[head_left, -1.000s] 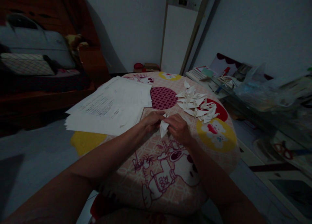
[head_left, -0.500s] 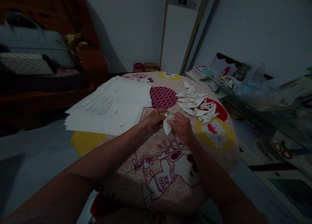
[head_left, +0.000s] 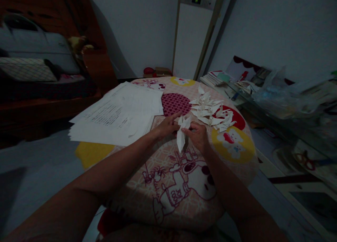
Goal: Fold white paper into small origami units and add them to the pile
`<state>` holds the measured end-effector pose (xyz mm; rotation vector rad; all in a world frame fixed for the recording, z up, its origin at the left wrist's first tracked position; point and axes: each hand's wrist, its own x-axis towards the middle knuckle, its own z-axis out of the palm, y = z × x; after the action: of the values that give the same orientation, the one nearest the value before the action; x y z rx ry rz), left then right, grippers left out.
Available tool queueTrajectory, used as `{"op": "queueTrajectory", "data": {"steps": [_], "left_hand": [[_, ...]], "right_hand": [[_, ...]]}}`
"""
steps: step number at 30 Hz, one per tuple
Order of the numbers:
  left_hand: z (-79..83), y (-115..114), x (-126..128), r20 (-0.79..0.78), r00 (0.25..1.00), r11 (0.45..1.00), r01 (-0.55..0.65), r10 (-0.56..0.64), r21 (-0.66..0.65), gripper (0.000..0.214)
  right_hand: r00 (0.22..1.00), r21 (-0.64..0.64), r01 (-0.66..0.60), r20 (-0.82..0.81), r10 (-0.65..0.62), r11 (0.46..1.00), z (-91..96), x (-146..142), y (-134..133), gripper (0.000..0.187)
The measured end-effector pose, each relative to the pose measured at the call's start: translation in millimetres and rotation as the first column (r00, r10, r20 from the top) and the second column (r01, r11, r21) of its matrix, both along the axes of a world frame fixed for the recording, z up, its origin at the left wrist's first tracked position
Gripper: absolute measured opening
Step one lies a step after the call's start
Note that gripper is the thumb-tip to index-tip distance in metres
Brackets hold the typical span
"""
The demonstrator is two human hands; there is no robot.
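Note:
A small folded white paper [head_left: 181, 138], long and pointed like an origami crane part-way folded, is held above the middle of the round table. My right hand [head_left: 198, 135] pinches its right side between thumb and fingers. On its left side, my left hand [head_left: 167, 126] grips it too, the fingertips partly hidden behind the paper and one finger lifted. Beyond my right hand lies a cluster of several folded paper cranes [head_left: 209, 110]. To the left rests a stack of printed paper sheets [head_left: 118, 112].
A patterned cloth [head_left: 147, 207] covers the round table. On the right, a glass-topped stand [head_left: 265, 110] holds plastic bags [head_left: 284, 98], papers and books [head_left: 216, 78]. A wooden sofa [head_left: 100, 64] with a grey bag [head_left: 39, 45] stands at the back left.
The folded paper has turned and spread, so its lower point now reaches further down and its upper part looks wider. A finger of my left hand has lifted.

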<state>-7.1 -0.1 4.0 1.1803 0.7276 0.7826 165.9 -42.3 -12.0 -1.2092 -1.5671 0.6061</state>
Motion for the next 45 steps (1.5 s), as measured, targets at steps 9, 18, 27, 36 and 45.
{"op": "queueTrajectory", "data": {"steps": [9, 18, 27, 36, 45], "left_hand": [[1.5, 1, -4, -0.026, 0.994, 0.993, 0.104, -0.102, 0.06, 0.09], [-0.8, 4, -6, -0.046, 0.99, 0.984, 0.135, -0.131, 0.115, 0.105], [0.1, 7, -5, 0.023, 0.999, 0.998, 0.036, -0.037, 0.061, 0.103], [0.7, 3, 1, 0.013, 1.0, 0.984, -0.022, 0.02, 0.174, 0.09], [2.0, -2, 3, 0.004, 0.995, 0.959, -0.096, 0.099, 0.267, 0.051]], "right_hand": [[0.987, -0.227, -0.036, -0.159, -0.001, 0.973, -2.2, 2, 2, 0.025], [0.975, -0.278, -0.105, -0.219, 0.043, 0.955, 0.5, 5, 3, 0.029], [0.973, -0.12, -0.076, -0.228, 0.048, 0.99, 5.2, 8, 5, 0.016], [0.942, -0.176, 0.017, -0.326, -0.075, 0.984, -0.8, 1, 6, 0.022], [0.95, -0.138, 0.072, -0.292, -0.111, 0.988, 3.1, 1, 1, 0.023]]}}
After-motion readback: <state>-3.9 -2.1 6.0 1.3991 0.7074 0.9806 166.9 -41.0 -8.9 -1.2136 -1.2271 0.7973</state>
